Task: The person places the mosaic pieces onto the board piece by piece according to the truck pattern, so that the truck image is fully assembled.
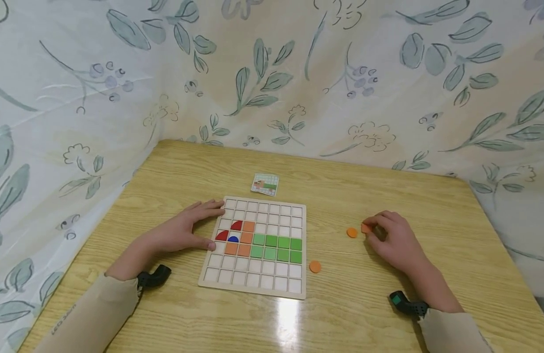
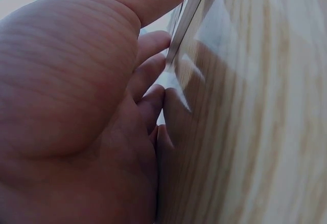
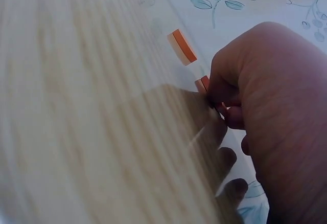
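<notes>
A square-grid board (image 1: 241, 289) with a pale wooden frame lies on the table. My left hand (image 1: 184, 228) rests at its left side, fingertips over the upper left edge and thumb on the frame lower down. Set in the grid are green squares (image 1: 283, 242), orange squares (image 1: 243, 249), red curved pieces (image 1: 236, 225) and a blue-and-white piece (image 1: 233, 239). Off to the right, my right hand (image 1: 393, 242) pinches a small orange tile (image 1: 365, 228) between thumb and index finger, low at the tabletop. A round orange tile (image 1: 352, 233) lies just left of those fingertips.
Another round orange tile (image 1: 315, 266) lies close to the board's right edge. Behind the board is a small picture card (image 1: 265, 185) showing a coloured grid pattern. Floral cloth (image 1: 272, 73) hangs along the back and sides of the wooden table (image 1: 342, 314).
</notes>
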A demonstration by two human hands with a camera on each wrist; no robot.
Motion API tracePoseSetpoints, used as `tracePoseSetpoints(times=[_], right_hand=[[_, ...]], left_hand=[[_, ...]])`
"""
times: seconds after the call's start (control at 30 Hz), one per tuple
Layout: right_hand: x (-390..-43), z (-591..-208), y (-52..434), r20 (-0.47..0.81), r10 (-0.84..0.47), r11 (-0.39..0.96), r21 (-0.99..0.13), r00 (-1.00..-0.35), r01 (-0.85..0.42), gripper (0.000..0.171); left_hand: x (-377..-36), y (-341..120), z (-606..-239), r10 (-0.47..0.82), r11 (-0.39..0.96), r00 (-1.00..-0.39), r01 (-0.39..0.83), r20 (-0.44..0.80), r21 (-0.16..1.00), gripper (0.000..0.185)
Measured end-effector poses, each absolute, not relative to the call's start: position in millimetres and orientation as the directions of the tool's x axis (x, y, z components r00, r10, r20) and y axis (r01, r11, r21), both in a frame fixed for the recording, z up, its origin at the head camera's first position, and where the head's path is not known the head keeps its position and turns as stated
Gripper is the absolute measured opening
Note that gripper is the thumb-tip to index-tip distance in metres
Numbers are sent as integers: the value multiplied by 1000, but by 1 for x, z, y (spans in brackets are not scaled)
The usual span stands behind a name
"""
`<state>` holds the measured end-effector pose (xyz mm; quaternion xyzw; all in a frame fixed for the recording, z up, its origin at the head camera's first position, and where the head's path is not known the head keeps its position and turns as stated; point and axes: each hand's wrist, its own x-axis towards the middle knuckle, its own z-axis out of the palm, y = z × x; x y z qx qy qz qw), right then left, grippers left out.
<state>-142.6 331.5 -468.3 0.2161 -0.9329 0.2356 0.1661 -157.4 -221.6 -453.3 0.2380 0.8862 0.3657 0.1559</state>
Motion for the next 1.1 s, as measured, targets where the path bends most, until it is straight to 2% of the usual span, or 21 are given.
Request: tracePoseSetpoints(times=[0.57, 0.93, 1.1], right_hand=[[-142, -464, 310, 444, -291, 757, -435, -848, -488, 12], [-129, -461, 265, 478, -385, 687, -422, -789, -591, 13], [-125, -463, 245, 508, -438, 638, -406, -742, -655, 17]], left_hand=[[-158, -221, -451, 541, 614, -834, 305, -107, 728, 87], [-157, -222, -452, 535, 617, -838, 301, -108, 727, 87], [-158, -221, -451, 539, 601, -836, 290, -109, 744, 87]])
